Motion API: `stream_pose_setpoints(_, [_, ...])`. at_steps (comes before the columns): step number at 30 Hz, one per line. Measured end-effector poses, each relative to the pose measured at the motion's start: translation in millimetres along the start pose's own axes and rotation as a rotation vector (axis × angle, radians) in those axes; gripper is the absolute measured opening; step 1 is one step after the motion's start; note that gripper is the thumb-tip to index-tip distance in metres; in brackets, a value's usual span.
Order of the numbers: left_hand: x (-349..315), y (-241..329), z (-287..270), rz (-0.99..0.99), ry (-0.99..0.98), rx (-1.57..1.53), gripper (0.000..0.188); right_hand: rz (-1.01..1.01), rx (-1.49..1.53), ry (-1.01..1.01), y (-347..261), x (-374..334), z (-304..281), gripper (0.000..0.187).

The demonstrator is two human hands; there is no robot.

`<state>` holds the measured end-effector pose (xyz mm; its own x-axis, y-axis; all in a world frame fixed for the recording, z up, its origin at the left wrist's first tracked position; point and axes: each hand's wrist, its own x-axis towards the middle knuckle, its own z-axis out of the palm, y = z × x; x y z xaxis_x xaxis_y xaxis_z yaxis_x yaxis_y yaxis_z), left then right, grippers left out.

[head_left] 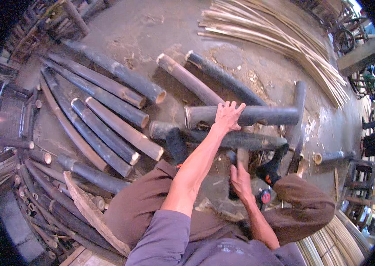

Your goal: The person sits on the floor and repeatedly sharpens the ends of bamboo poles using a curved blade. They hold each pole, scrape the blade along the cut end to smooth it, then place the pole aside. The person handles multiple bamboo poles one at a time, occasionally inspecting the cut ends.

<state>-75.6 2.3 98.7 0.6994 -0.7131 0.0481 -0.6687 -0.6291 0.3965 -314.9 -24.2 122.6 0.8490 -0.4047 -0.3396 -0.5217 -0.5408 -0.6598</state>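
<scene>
My left hand (229, 117) lies across the top of a thick dark bamboo section (269, 115), fingers spread and stretched past its far edge. That section rests crosswise over other bamboo: its left end lies above a dark pole (236, 139) between my feet, its right end by an upright-looking dark piece (299, 104). Lower and to the right, my right hand (240, 181) is closed around the near end of a short light-brown wooden piece (242, 157); I cannot tell its kind. A dark rounded thing (231, 155) is beside it, partly hidden.
Several cut bamboo poles (112, 128) fan out on the floor at the left. Two more poles (192, 80) lie beyond my left hand. A bundle of pale split strips (280, 40) lies far right. More bamboo (59, 199) is piled lower left; a short pole (336, 157) lies right.
</scene>
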Motion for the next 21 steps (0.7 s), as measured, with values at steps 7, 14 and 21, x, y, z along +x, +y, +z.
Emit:
stream_pose_setpoints(7, [56,-61,-59,-0.553,0.510,-0.664,0.098,0.025,-0.034,0.189,64,-31,-26,0.024])
stream_pose_setpoints(14, [43,-151,-48,-1.068,0.926,-1.155,0.080,0.121,0.014,0.091,65,-23,-10,0.041])
stream_pose_setpoints(21, [5,-187,20,-0.812,0.337,0.269,0.072,0.075,0.080,0.073,72,-31,3,0.044])
